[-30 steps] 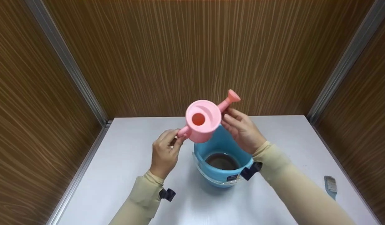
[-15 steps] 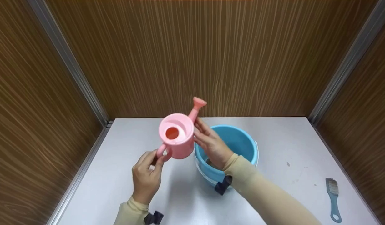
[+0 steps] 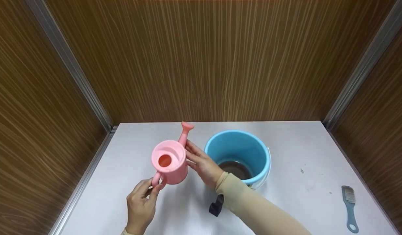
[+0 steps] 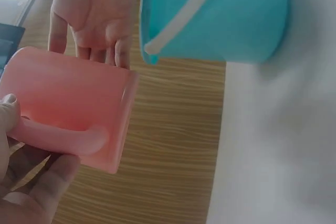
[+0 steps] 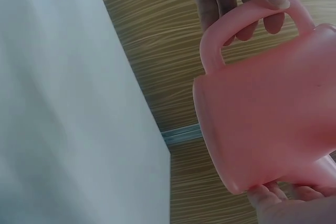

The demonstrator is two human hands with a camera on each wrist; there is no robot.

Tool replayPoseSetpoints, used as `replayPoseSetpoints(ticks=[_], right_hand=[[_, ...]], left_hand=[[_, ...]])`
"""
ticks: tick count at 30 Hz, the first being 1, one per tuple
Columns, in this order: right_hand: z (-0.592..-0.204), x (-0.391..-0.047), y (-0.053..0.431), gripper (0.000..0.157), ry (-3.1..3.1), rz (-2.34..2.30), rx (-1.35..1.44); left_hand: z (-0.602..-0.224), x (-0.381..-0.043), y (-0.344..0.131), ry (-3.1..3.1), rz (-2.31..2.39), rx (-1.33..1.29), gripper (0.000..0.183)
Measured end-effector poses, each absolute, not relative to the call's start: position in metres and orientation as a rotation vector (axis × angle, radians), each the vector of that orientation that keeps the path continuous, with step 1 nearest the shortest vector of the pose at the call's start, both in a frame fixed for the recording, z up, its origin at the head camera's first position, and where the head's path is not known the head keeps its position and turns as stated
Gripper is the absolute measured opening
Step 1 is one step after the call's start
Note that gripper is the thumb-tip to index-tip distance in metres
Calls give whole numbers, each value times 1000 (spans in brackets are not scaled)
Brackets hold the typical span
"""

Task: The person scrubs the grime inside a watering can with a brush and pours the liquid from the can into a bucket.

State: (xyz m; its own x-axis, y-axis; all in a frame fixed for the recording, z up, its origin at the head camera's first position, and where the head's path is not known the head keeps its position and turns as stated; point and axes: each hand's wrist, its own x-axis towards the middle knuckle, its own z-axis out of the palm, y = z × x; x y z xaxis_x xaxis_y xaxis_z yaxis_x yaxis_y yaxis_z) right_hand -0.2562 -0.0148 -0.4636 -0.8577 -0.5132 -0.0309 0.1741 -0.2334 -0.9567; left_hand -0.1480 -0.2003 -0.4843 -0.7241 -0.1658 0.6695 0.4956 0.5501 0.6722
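Observation:
A pink watering can (image 3: 178, 171) hangs above the white table, left of the blue bucket (image 3: 243, 147). My left hand (image 3: 140, 207) pinches its loop handle, with the thumb on top in the right wrist view, where the handle (image 5: 215, 40) shows clearly. On the far side, my right hand (image 3: 204, 166) touches the can's body near the spout with nearly straight fingers. The spout's flared rose (image 3: 187, 126) points up and away. In the left wrist view the can's base faces the table. Dark liquid (image 3: 235, 169) lies at the bottom of the bucket.
A blue-grey scrub brush (image 3: 350, 209) lies at the table's right side. Small wet spots (image 3: 302, 171) dot the surface right of the bucket. Wood-grain panels (image 3: 201, 65) enclose the table (image 3: 99, 195) at the back and both sides.
Both hands have carried the watering can left and down, from above the bucket to beside it. The bucket's opening is now largely uncovered.

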Motion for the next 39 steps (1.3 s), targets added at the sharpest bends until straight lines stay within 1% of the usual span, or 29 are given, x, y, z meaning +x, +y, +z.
replayPoseSetpoints(ticks=[7,13,17,25,35,39], right_hand=[[-501,-254,-31,56,1600,-2107,-321],[-534,-253,-30,47,1638,-2058,-212],[-547,-252,-28,45,1652,-2058,-140],[-568,-242,-39,47,1645,-2039,17],[-586,-241,-43,56,1615,-2052,96],[-591,-241,-44,54,1574,-2072,116]], left_hand=[[-531,-150,-207,-2098,-1149,-206,22],[-560,-150,-197,-2119,-1218,-193,22],[-571,-150,-192,-2132,-1257,-189,21],[-586,-143,-186,-2130,-1213,-137,19],[-606,-144,-178,-2183,-1291,-50,20],[-614,-145,-176,-2163,-1299,-59,20]])
